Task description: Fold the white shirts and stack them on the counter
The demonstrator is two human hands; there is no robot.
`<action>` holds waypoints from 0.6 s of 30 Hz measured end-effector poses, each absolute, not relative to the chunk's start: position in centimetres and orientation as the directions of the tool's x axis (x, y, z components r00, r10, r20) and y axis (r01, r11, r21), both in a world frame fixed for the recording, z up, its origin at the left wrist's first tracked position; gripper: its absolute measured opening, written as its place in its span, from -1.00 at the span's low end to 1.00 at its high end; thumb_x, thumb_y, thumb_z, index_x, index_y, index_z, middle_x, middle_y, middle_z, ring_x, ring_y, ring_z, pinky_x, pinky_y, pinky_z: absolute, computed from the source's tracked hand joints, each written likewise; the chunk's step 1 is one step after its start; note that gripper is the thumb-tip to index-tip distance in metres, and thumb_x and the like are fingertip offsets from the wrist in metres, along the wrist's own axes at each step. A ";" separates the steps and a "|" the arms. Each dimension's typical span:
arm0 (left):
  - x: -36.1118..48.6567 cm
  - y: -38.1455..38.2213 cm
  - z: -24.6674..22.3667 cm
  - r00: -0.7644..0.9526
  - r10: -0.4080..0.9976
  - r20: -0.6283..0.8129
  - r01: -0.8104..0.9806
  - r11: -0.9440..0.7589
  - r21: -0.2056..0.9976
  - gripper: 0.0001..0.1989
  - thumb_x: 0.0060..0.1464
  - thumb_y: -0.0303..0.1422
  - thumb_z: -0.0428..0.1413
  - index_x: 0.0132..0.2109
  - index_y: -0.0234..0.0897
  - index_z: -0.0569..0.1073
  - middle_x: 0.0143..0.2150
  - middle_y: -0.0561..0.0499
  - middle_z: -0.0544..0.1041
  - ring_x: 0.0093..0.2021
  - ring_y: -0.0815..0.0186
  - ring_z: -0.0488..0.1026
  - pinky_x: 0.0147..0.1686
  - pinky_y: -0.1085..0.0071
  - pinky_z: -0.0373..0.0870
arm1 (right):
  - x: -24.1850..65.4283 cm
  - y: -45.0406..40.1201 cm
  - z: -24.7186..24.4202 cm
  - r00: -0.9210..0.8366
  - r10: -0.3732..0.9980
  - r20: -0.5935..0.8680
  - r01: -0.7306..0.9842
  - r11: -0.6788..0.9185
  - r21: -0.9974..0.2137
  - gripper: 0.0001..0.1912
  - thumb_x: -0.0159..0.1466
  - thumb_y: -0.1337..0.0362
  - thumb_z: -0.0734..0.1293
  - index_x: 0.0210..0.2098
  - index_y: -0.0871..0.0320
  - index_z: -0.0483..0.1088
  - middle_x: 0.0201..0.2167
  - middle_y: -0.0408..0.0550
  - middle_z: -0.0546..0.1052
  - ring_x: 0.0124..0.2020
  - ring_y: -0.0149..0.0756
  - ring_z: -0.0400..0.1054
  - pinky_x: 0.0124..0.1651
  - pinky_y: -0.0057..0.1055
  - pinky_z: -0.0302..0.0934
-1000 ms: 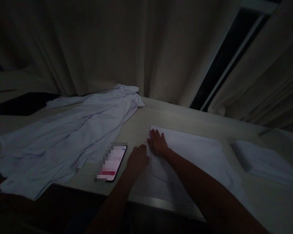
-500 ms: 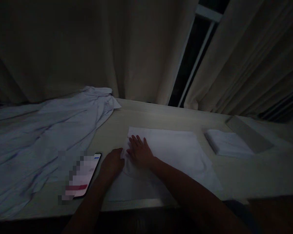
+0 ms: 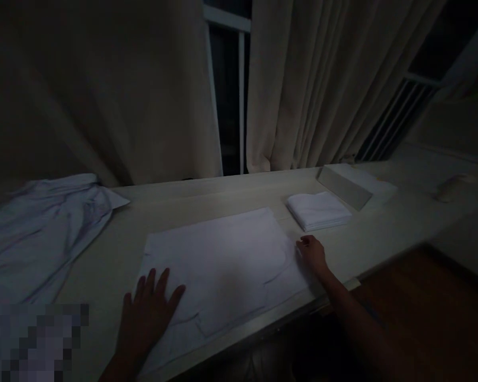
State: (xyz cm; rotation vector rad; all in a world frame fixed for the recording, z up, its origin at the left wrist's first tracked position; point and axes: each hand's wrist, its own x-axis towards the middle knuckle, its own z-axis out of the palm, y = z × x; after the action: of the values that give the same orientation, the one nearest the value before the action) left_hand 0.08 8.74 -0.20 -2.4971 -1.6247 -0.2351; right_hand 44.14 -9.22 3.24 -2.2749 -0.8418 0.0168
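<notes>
Dim curtains [image 3: 155, 79] hang behind one pale counter [image 3: 247, 196]. One white cloth [image 3: 223, 249] lies flat on it; the left hand [image 3: 147, 310] is spread at its left side. The right hand [image 3: 313, 253] has moved across to its right edge, fingers curled, pinch unclear, so both ends are attended. Beyond: one folded pile [image 3: 321, 208], one box [image 3: 344, 185], one rumpled garment [image 3: 43, 228].

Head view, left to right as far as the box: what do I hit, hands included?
Crumpled cloth → left hand → flat cloth → folded stack → box. Right hand left out: its span falls within the stack's.
</notes>
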 end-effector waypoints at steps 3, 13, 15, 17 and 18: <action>0.4 8.6 0.5 0.449 0.880 0.154 0.893 -0.437 -0.108 -0.37 0.17 -0.10 -0.20 0.33 -0.20 0.12 0.41 -0.18 0.01 0.39 -0.08 -0.11 0.20 -0.15 0.01 | 45.6 -9.8 2.7 0.801 0.577 0.158 0.531 -0.565 -0.632 -0.70 0.24 0.18 0.23 -0.17 0.23 0.46 -0.26 0.09 0.56 -0.23 -0.17 0.45 -0.16 -0.32 0.25; 2.9 7.0 3.6 0.469 0.882 0.045 0.873 -0.456 -0.172 -0.41 0.13 -0.21 -0.15 0.30 -0.18 0.18 0.34 -0.18 0.19 0.36 -0.09 -0.03 0.14 -0.17 0.09 | 44.6 -7.5 2.5 0.695 0.717 0.058 0.610 -0.545 -0.575 -0.68 0.18 0.08 0.37 -0.23 0.21 0.46 -0.24 0.06 0.56 -0.23 -0.18 0.43 -0.23 -0.39 0.19; 2.8 7.0 3.8 0.463 0.885 0.042 0.876 -0.450 -0.173 -0.39 0.13 -0.23 -0.13 0.32 -0.21 0.15 0.36 -0.19 0.15 0.36 -0.08 -0.04 0.15 -0.14 0.08 | 44.7 -7.2 2.7 0.687 0.726 0.017 0.600 -0.555 -0.576 -0.72 0.15 0.14 0.40 -0.24 0.20 0.47 -0.25 0.04 0.56 -0.23 -0.20 0.43 -0.24 -0.41 0.18; 2.5 7.0 3.7 0.479 0.877 0.039 0.867 -0.465 -0.178 -0.39 0.12 -0.24 -0.11 0.32 -0.20 0.14 0.37 -0.17 0.13 0.36 -0.07 -0.05 0.16 -0.13 0.06 | 44.8 -7.1 2.9 0.688 0.726 -0.017 0.587 -0.570 -0.575 -0.76 0.13 0.19 0.41 -0.26 0.21 0.48 -0.27 0.04 0.57 -0.24 -0.21 0.44 -0.24 -0.42 0.17; 2.4 7.1 3.7 0.499 0.866 0.031 0.854 -0.486 -0.183 -0.40 0.12 -0.24 -0.10 0.31 -0.18 0.16 0.37 -0.16 0.14 0.37 -0.07 -0.06 0.16 -0.13 0.06 | 44.9 -7.0 3.1 0.690 0.723 -0.034 0.576 -0.577 -0.580 -0.78 0.12 0.20 0.41 -0.28 0.21 0.49 -0.29 0.05 0.57 -0.25 -0.21 0.44 -0.25 -0.42 0.16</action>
State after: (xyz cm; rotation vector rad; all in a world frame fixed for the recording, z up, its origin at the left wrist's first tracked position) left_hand 2.39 7.05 3.70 -2.5649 -1.4868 0.0968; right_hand 44.89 -7.01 3.06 -2.3607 -0.9955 0.3631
